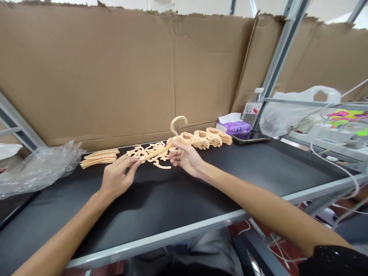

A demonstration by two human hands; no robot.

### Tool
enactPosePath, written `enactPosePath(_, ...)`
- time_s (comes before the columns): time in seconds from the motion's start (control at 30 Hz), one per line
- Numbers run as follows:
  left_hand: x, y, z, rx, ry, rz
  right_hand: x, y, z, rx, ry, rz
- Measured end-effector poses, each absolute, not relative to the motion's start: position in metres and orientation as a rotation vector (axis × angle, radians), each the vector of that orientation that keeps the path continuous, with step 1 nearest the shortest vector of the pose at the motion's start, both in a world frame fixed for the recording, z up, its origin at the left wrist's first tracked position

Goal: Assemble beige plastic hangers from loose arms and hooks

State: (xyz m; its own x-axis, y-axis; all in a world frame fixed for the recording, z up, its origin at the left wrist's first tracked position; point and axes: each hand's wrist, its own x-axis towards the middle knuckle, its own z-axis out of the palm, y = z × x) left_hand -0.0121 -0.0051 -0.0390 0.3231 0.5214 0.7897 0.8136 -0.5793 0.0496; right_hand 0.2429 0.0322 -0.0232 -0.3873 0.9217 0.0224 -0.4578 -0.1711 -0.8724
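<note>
A peach plastic hanger [161, 148] with a curved hook is held above the black table [178, 199]. My left hand [116, 178] pinches its left end with thumb and fingers. My right hand [186, 157] grips its middle, just under the hook. Behind the hanger lie loose peach hook pieces [149, 153], a flat stack of hanger arms [99, 158] at the left and a row of stacked hanger parts [209, 137] at the right.
A crumpled clear plastic bag [37, 168] lies at the table's left end. A phone [249, 137], a purple tissue pack [234, 125] and a water bottle [252, 109] sit at the back right. A cardboard wall [115, 76] backs the table. White cables [339, 161] hang at the right.
</note>
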Motion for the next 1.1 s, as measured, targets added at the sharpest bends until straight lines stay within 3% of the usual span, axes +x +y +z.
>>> enactPosePath(0.5,-0.01,-0.012,-0.027,-1.873,-1.08,-1.033,0.246,0.035,-0.009,-0.675,-0.639,1.593)
enactPosePath(0.6,0.002,-0.023,-0.028,-2.096,-0.855,-1.036,0.244,0.031,-0.007,-0.627,-0.627,1.632)
enactPosePath(0.73,0.022,-0.033,-0.036,-2.567,-0.705,-0.718,0.239,0.027,-0.01,-0.587,-0.644,1.693)
enactPosePath(0.83,0.026,-0.031,-0.042,-2.753,-0.978,-0.678,0.233,0.021,-0.014,-0.594,-0.682,1.757)
enactPosePath(0.97,0.02,-0.024,-0.044,-2.713,-1.404,-0.948,0.226,0.016,-0.021,-0.622,-0.727,1.833)
enactPosePath(1.1,0.02,-0.022,-0.044,-2.701,-1.509,-1.02,0.223,0.014,-0.025,-0.656,-0.77,1.825)
